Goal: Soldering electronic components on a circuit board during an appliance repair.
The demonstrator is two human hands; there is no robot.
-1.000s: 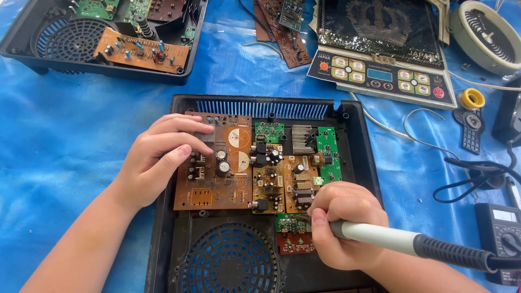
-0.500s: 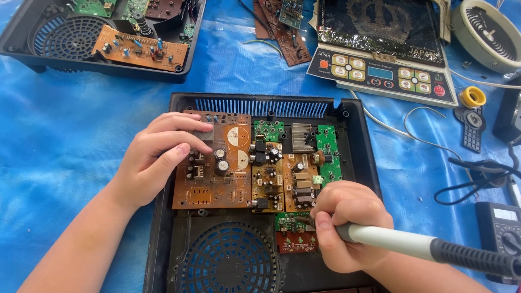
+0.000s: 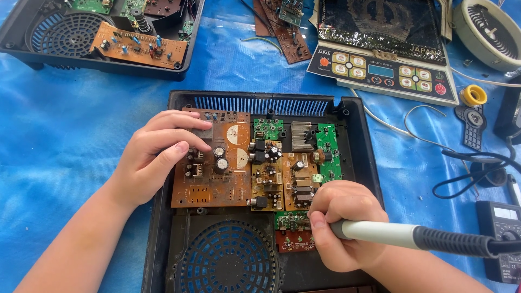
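Observation:
A black plastic appliance housing point(image 3: 358, 141) lies open on the blue sheet, holding a brown circuit board point(image 3: 228, 179) with capacitors, a heat sink and small green boards. My left hand point(image 3: 157, 154) rests on the brown board's left part, fingers pressing its top edge. My right hand point(image 3: 344, 230) grips a soldering iron point(image 3: 412, 236) with a white and black handle. Its tip is hidden behind my fingers near a small green and red board point(image 3: 290, 230) at the housing's lower middle.
A second black housing point(image 3: 32, 54) with loose boards sits top left. A control panel with buttons point(image 3: 380, 73), a round coil point(image 3: 488, 30), a yellow solder reel point(image 3: 474, 95), black cables point(image 3: 472, 163) and a multimeter point(image 3: 499, 228) lie to the right. A fan grille point(image 3: 228, 266) fills the housing's front.
My right hand and the soldering iron have shifted slightly down and right. My left hand stays on the board.

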